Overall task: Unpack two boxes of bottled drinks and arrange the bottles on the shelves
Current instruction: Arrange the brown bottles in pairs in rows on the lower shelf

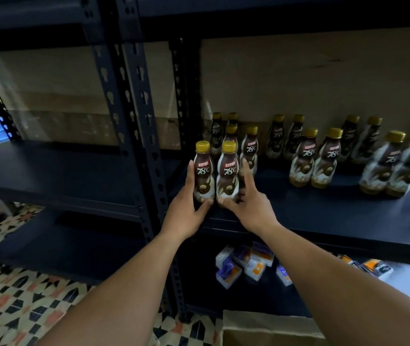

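Hands close on two Kopiko 78°C coffee bottles at the front lip of a dark shelf board, just right of the slotted steel upright. The left hand grasps the near bottle, the one closest to the upright, with fingers laid up its side and thumb hooked at its base. The right hand grasps the far bottle, with thumb at the base and forefinger stretched up the side away from the upright. The two stand upright and touching, directly in front of a short column of bottles of the same drink.

The risk appears to lie in the push. The bottles are tall, narrow-footed and held low, so a hard shove could tip them into the column behind and topple it. They also stand close to the board's lip, where a slipping thumb could send one off the edge.

Further right of the upright, spaced pairs line the same smooth, matte board, backed by a brown panel. Below and right of the upright lie small orange-and-purple cartons, with a cardboard box lower down. Patterned floor tiles spread to the upright's left. Light is dim.
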Available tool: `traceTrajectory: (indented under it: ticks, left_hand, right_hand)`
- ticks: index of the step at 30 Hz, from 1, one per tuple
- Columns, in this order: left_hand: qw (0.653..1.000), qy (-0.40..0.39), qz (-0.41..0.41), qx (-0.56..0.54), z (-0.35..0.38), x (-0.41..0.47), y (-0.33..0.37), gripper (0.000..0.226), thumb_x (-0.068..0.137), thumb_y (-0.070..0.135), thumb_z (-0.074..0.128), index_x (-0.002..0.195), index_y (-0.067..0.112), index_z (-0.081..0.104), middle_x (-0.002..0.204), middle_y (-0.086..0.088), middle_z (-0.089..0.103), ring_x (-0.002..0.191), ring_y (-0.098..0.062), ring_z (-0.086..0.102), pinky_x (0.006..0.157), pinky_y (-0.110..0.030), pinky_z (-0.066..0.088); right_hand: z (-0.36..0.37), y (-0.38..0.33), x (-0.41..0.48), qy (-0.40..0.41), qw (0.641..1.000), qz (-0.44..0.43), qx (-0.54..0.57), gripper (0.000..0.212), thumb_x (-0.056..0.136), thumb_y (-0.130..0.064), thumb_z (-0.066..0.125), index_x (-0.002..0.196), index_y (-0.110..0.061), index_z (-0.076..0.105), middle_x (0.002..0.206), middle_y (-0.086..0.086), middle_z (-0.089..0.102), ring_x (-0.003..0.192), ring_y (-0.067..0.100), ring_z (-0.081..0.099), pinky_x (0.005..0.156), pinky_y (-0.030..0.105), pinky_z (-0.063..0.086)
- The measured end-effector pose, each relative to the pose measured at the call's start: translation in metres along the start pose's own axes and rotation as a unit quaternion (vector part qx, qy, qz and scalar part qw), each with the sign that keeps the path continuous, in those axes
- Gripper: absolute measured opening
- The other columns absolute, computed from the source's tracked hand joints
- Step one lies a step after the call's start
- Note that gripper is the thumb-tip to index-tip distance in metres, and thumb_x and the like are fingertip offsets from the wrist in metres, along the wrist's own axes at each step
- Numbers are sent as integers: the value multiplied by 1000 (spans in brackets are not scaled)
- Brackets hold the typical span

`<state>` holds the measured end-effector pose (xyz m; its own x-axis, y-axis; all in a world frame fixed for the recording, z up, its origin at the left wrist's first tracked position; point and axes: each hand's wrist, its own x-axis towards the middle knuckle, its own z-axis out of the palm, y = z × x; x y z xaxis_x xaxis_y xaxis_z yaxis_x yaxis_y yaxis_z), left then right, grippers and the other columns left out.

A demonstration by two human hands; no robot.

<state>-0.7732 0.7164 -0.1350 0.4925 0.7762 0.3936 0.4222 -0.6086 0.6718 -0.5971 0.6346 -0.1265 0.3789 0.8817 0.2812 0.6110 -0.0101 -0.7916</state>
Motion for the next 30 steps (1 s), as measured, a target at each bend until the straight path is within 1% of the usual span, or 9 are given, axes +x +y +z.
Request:
traceTrajectory:
  ticks: [2,4,7,10,13,18,21,24,30]
  left_hand:
    - [1000,7,-9,-9,0,0,-1,106,97,37,66,150,55,-24,155,10,45,134,-11,50,101,-24,39]
    - [1000,11,-14,-16,-1,0,-1,105,97,36,66,150,56,-23,153,12,47,133,-9,50,102,-23,37]
    - [1000,17,-13,-16,-1,-1,0,106,96,35,68,150,57,-22,156,13,42,135,-4,43,104,-22,34]
    - [1000,25,-8,-13,-2,-1,-1,107,96,35,69,152,55,-19,159,12,35,134,4,32,107,-23,31]
    - [1000,27,-7,-6,-2,-1,-1,105,96,32,69,153,54,-17,159,14,35,136,1,35,108,-23,31]
    - [999,25,-21,-17,-4,-1,-3,103,98,31,66,152,55,-19,155,14,43,132,0,43,104,-22,34]
    - [999,26,-17,-10,-3,-1,-4,102,99,33,64,151,55,-20,156,12,42,135,-9,47,104,-25,36]
    - [1000,24,-17,-4,-2,0,-4,102,98,36,64,150,56,-22,155,10,45,134,-14,51,102,-26,39]
    - [1000,13,-6,8,-2,0,-4,103,98,40,64,150,55,-23,151,8,51,128,-17,57,97,-27,44]
  right_hand:
    - [-1,2,1,-7,1000,11,23,115,85,-52,78,150,-63,-16,108,-19,67,98,2,63,89,29,50]
    - [-2,4,1,-19,999,7,34,114,86,-47,79,150,-64,-14,112,-20,67,100,2,64,95,33,52]
    - [0,3,1,-24,1000,0,15,107,89,-42,77,148,-69,-8,118,-15,69,104,11,68,100,44,54]
    - [-1,-2,4,-33,998,-1,-49,104,92,-44,73,149,-68,-11,118,-6,71,104,19,68,99,47,53]
    - [-2,-6,10,-37,995,-8,-90,105,92,-45,72,150,-64,-14,117,-3,72,104,21,69,97,45,54]
    - [7,-3,10,-18,996,-13,-84,104,90,-50,73,150,-64,-11,122,-10,68,104,16,67,94,44,55]
    - [10,-1,8,-17,996,-16,-86,103,92,-54,69,150,-64,-15,118,-8,67,96,17,65,85,42,55]
    - [11,-1,8,-18,995,-17,-95,101,95,-53,65,148,-63,-19,115,-7,68,89,17,64,78,40,54]
    - [8,1,7,-11,998,-25,-64,102,95,-43,67,147,-66,-17,120,-6,70,94,18,67,85,47,57]
